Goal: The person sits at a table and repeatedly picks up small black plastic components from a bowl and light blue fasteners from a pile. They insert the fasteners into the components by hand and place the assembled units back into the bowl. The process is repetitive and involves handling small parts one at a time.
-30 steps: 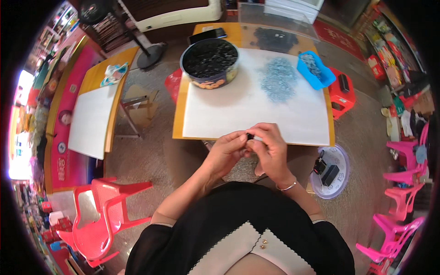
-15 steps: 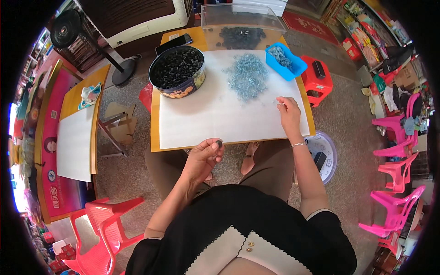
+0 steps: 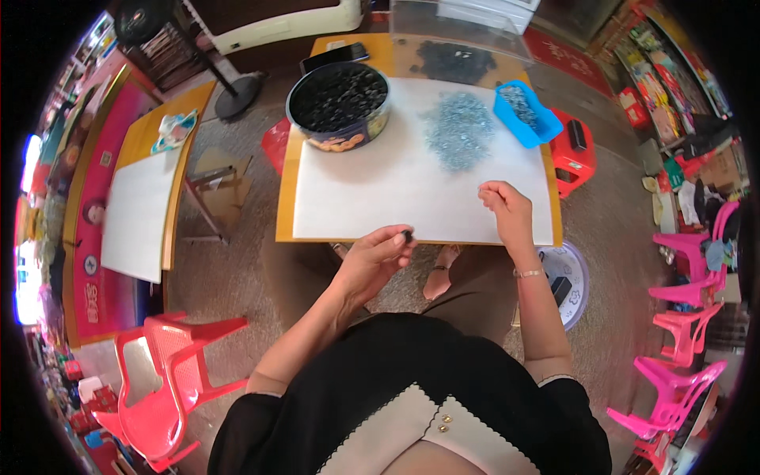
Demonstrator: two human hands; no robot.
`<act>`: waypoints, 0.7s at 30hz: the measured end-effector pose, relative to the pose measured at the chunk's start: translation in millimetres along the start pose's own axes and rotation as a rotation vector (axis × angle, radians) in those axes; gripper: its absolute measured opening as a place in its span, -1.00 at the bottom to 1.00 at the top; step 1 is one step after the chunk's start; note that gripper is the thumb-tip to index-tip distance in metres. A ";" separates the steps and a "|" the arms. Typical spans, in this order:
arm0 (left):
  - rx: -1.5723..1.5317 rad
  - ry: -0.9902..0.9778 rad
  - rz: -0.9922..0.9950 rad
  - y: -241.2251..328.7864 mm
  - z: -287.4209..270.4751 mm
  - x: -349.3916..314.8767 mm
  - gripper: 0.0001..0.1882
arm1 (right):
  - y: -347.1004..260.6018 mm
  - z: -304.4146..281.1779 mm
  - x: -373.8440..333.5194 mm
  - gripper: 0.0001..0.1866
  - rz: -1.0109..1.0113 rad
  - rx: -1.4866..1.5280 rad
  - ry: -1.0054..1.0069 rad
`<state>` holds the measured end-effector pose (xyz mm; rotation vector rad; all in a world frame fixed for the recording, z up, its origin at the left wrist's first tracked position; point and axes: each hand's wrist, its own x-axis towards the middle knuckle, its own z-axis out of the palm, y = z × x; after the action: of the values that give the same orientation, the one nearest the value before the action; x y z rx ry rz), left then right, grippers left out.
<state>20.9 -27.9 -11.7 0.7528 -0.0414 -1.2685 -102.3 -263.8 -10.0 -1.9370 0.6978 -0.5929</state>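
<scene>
My left hand (image 3: 374, 260) is at the table's near edge, its thumb and fingers pinching a small black round part (image 3: 407, 236). Over the white sheet (image 3: 356, 198) on the right is my right hand (image 3: 509, 212), its fingertips pressed together; whatever they hold is too small to make out. Beyond it spreads a loose pile of small shiny pale-blue or silvery pieces (image 3: 461, 133). A round tin (image 3: 340, 136) full of small black ring-like parts stands at the table's left. To the right of the pile sits a blue plastic tray (image 3: 534, 136) holding more shiny pieces.
A clear plastic box (image 3: 412, 28) stands at the table's far edge, near dark pieces (image 3: 455, 62). A phone (image 3: 335, 55) lies behind the tin. Red stools flank the table, including one on the right (image 3: 571, 162). A basin (image 3: 571, 297) sits beside my right leg.
My right hand has drawn back slightly from the shiny pile toward me. My left hand still pinches the black part, now nearer the right hand. The whole view has shifted.
</scene>
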 end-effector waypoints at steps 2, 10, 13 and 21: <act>0.019 -0.021 -0.020 1.8 5.3 0.6 -0.69 | -38.8 12.8 -22.3 -0.90 -0.102 0.001 -0.067; 0.050 -0.042 0.054 3.7 8.0 -5.8 -0.76 | -85.1 43.9 -50.3 -0.92 -0.588 -0.186 -0.176; 0.064 -0.028 0.078 2.9 6.1 -7.3 -0.77 | -87.0 49.0 -51.9 -0.87 -0.621 -0.207 -0.177; 0.195 -0.015 0.139 2.9 2.4 -7.6 -0.78 | -90.7 50.2 -51.8 -0.88 -0.668 -0.282 -0.184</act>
<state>19.7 -22.3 -5.6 0.8921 -0.2284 -1.1482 -86.3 -162.8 44.6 -2.4626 -0.0070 -0.7275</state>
